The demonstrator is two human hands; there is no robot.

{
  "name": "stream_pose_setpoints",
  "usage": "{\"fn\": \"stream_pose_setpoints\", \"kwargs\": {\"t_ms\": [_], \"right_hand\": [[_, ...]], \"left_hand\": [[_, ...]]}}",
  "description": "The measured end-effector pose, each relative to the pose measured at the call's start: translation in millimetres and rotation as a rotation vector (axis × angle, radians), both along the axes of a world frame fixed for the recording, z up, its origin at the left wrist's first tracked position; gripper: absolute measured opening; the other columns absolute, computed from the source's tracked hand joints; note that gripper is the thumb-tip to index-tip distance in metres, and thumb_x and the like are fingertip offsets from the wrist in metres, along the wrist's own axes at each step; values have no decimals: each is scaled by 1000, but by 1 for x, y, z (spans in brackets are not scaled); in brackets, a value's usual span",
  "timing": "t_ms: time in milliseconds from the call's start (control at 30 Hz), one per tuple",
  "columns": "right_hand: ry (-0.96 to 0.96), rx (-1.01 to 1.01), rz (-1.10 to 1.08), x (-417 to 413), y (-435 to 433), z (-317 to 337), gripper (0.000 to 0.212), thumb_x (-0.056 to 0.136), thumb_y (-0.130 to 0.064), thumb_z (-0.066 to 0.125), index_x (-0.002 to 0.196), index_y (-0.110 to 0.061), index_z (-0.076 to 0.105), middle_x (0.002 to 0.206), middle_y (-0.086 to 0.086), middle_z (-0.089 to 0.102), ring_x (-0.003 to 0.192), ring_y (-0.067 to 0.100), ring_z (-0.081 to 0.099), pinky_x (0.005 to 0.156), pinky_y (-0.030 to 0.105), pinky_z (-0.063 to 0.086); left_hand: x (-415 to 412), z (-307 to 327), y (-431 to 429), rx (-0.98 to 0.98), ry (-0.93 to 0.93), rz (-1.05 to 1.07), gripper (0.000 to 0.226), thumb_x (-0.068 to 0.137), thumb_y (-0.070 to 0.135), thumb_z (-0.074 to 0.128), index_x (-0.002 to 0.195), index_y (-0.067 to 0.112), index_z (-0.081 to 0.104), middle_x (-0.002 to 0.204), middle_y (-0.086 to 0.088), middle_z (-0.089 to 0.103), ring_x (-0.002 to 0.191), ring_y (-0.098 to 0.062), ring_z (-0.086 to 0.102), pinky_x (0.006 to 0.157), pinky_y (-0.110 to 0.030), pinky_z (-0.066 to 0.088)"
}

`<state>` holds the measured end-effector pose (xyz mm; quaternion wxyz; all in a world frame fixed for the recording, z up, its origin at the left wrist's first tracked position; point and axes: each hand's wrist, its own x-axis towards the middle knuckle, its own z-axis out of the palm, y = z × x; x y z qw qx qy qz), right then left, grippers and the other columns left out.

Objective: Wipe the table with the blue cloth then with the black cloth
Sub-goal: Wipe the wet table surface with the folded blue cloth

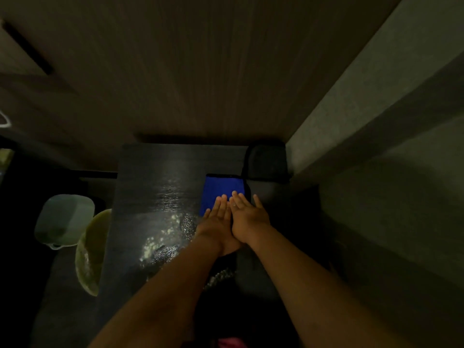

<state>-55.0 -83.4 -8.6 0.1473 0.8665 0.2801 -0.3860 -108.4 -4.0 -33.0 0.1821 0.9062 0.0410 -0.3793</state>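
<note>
A folded blue cloth [221, 190] lies flat on the dark table [155, 187], near its far right edge. A thin black edge shows along the top and right side of the blue cloth; whether that is the black cloth I cannot tell. My left hand [217, 222] and my right hand [247, 217] rest side by side, fingers stretched out, on the near part of the blue cloth. Neither hand grips anything. The scene is dim.
Wet patches and pale specks [160, 242] glint on the table near my left forearm. A dark cushioned seat [266, 167] stands right of the table. A pale container [64, 219] and a greenish round object [93, 249] sit left of the table. A wall rises behind.
</note>
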Motion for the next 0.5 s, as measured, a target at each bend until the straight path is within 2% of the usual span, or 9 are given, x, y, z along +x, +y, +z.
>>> {"fn": "stream_pose_setpoints", "kwargs": {"t_ms": [200, 500], "right_hand": [[1, -40, 43, -14, -7, -4, 68, 100, -39, 29, 154, -15, -4, 162, 3, -12, 150, 17, -10, 119, 46, -10], [29, -8, 87, -11, -23, 0, 63, 102, -33, 27, 154, -15, -3, 162, 3, -14, 150, 16, -11, 119, 44, -13]], "left_hand": [[-18, 0, -11, -4, 16, 7, 104, 85, 66, 40, 149, 12, -22, 157, -9, -27, 145, -21, -23, 121, -40, -2], [-17, 7, -28, -4, 43, 50, 102, 87, 63, 40, 148, 11, -22, 157, -10, -26, 145, -22, -23, 121, -40, -3]]}}
